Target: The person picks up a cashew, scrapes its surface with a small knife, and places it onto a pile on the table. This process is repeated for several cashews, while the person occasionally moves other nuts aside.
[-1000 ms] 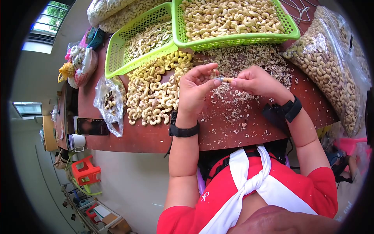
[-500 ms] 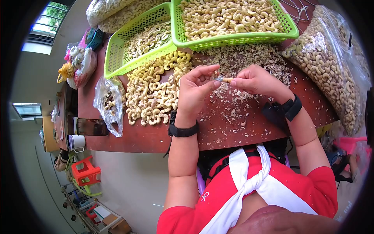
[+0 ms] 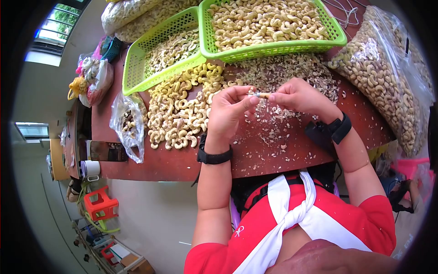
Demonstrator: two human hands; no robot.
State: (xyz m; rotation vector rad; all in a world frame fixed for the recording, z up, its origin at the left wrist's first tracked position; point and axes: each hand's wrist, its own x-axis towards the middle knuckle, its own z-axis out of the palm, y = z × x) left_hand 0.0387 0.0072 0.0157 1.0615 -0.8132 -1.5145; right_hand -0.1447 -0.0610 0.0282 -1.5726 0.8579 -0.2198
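Head view: right hand (image 3: 299, 97) is pinching a slim tan-handled tool (image 3: 264, 95), left hand (image 3: 229, 108) is holding a small pale nut (image 3: 251, 90). Probably feeling light, brittle; I'm favouring a gentle side pinch.

Side clutter: dark flat slab (image 3: 109, 151) on the table, left of the left hand (image 3: 226, 112) and nearer the body; white mug (image 3: 92, 170) just beside it. Red stool (image 3: 100, 203) on the floor, same side, nearer the body again. Bundle of plastic bags (image 3: 95, 75) well left of that hand, touching a blue basket (image 3: 111, 49) (contents not readable). Barred window (image 3: 59, 23) beyond, far left. White cord (image 3: 349, 17) lies past the right hand (image 3: 299, 98), farther from the body. Pink plastic item (image 3: 409, 166) low, far right, partly hidden.
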